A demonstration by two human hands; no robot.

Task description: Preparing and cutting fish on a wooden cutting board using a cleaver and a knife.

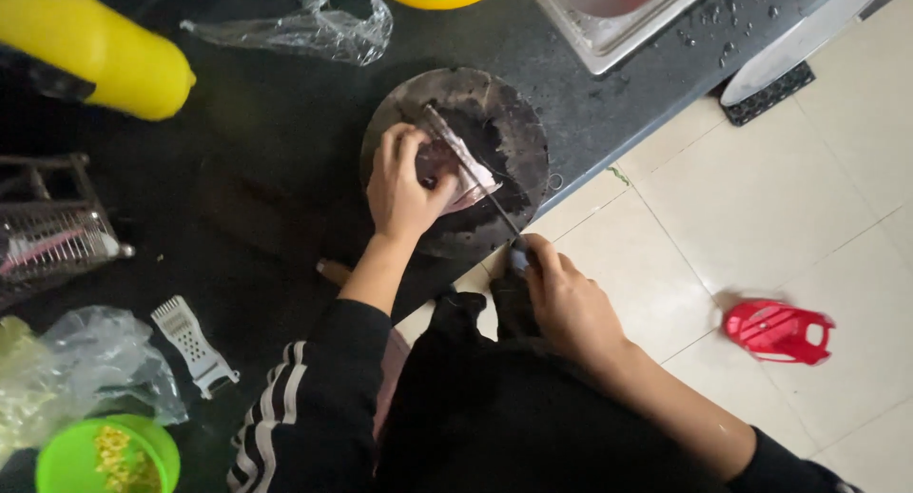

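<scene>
Head view looks straight down at a dark counter edge above a pale tiled floor [761, 208]. Nearest me, at the lower left, sits a green bowl [106, 455] of yellow bits beside a crumpled clear bag [90, 360] and a small white grater [195, 346]. The right hand [566, 298] is clenched around the handle of a knife [471, 170], its blade running up and left across a pinkish piece of meat [447, 165]. The left hand [404, 184] is pressed down on that meat, fingers curled over it, just beside the blade. The meat lies on a round, dark, worn chopping board [518, 141] set at the counter's edge. On the floor to the right lies a red plastic piece [780, 331]. Further back I see a wire rack [48, 232] at the left, a yellow bottle [95, 51], another clear bag [304, 27] and a steel sink [618, 22].
</scene>
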